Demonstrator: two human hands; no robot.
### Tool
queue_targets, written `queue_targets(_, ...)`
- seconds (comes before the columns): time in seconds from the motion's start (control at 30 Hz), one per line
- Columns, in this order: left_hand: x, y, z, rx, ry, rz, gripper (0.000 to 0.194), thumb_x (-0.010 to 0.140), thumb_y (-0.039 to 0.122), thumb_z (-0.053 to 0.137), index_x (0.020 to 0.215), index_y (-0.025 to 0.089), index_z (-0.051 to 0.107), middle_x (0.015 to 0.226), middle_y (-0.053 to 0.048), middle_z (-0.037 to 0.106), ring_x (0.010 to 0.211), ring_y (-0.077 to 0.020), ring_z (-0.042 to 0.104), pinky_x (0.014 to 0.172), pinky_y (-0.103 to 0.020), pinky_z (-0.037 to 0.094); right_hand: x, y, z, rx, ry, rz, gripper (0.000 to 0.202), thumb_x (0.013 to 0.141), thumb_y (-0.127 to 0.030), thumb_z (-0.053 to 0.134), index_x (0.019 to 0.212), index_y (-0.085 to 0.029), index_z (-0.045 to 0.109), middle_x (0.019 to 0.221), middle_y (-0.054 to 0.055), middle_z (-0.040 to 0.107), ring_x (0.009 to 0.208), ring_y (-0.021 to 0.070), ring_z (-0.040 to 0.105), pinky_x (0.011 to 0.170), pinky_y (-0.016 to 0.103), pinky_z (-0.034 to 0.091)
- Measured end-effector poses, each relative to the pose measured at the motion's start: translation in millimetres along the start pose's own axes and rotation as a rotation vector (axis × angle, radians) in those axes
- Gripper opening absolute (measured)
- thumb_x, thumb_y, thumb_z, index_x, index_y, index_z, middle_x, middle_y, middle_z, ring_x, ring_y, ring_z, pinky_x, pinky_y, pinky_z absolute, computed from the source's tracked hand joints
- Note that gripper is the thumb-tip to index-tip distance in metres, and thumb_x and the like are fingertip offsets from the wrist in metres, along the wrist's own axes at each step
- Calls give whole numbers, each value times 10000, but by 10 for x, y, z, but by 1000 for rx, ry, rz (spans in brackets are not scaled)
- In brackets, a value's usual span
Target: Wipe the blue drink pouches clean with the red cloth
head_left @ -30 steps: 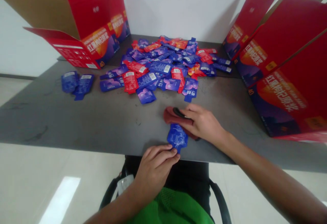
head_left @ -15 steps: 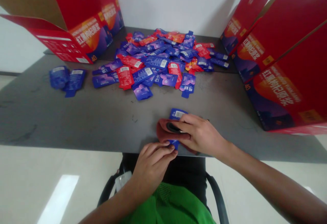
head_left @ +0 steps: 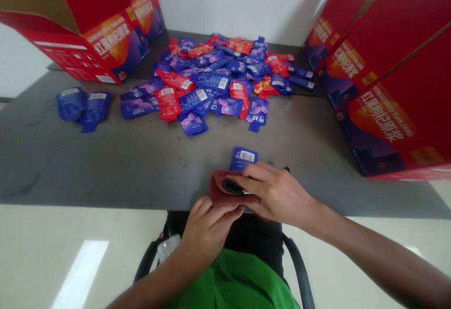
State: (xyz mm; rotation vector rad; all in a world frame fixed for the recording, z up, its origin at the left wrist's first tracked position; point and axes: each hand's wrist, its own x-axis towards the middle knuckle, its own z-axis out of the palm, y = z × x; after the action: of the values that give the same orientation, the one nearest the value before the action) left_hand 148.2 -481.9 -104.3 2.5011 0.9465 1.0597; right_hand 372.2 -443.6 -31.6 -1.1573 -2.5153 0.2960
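Blue foil shows beyond the cloth: the pouch (head_left: 244, 158) lies flat on the grey table (head_left: 134, 168), at about one o'clock from the left hand (head_left: 208, 224) and ten from the right hand (head_left: 282, 196); its long axis seems to run roughly twelve to six, near end hidden; the right hand, nearer its visible end, pinches the reddish-brown cloth (head_left: 217, 194) over it; the left hand's fingers bunch at the table's edge, whether pinching the pouch I cannot tell.
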Motion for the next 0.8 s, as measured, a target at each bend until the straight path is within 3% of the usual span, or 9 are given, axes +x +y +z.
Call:
queue_targets(0.13,2,-2,11,-31,11,12,227,987,127,634,1186,203,712,1143,2,776,1098,-207,663,918,-361,491,101,284,113,-6,29,93,350,1015,-395,587,1301,-213,674,1033,62,670,887,187,655,753,295,517)
queue_targets(0.3,96,28,-84,-11,-54,16,169,1007,222,629,1153,204,713,1116,-2,773,1108,-215,662,916,-382,504,303,751,-145,-209,186,178,329,984,-389,628,1223,-181,716,976,79,670,861,212,646,705,306,485)
queue_targets(0.43,301,106,-162,59,-222,10,245,994,414,637,1075,197,719,1079,-37,748,1073,-245,653,908,-414,525,216,744,-303,-176,467,217,245,958,-384,657,1082,-188,736,919,64,650,791,194,619,683,309,472)
queue_targets(0.53,453,141,-84,161,-267,7,373,995,443,626,1265,187,661,1317,-80,678,1251,-260,594,1031,-425,509,127,754,-305,-153,624,240,183,935,-362,692,939,-184,733,849,52,642,764,185,610,663,301,461)
queue_targets(0.67,550,122,83,269,-294,-21,717,978,593,573,1492,101,478,1595,-133,463,1478,-288,416,1166,-427,450,74,883,-278,-160,680,222,161,904,-324,736,888,-164,724,798,35,629,724,160,595,623,279,428)
queue_targets(0.8,618,120,76,348,-318,-49,765,975,611,564,1493,57,465,1592,-180,456,1449,-285,470,1175,-398,453,48,990,-278,-138,647,250,209,901,-353,741,812,-174,679,775,14,604,714,153,592,622,277,421)
